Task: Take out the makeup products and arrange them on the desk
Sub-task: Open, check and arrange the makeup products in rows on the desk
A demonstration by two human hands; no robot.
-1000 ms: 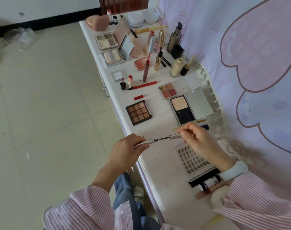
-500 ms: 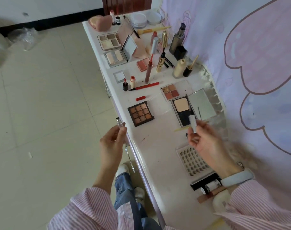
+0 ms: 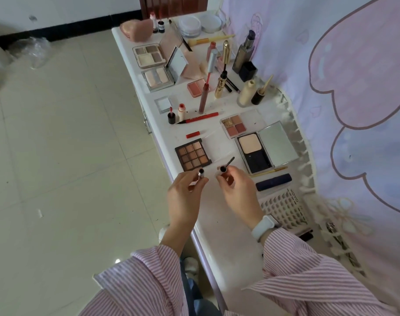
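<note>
Both hands are up over the near edge of the table, just this side of the nine-pan brown palette. The left hand has its fingers curled round a slim silver tube, open mouth up; the right hand pinches the matching cap with its wand, the dark brush tip slanting away over the table, right beside the palette's clear lid. So the product is open, in two halves, held a small gap apart and not yet set down. The risk, as I read it: that wet brush tip is close to the palette, and a small dip of the wrist could smear the lid or the white tabletop; stand the tube upright without its cap and it looks thin enough to topple toward the table edge and the floor. Counting outward from the brown palette: five open palettes or compacts I can make out, itself included, among them the powder compact to its right; one lash tray nearer the person; one navy tube between tray and compact; one red pencil beyond, its cap lying loose.
</note>
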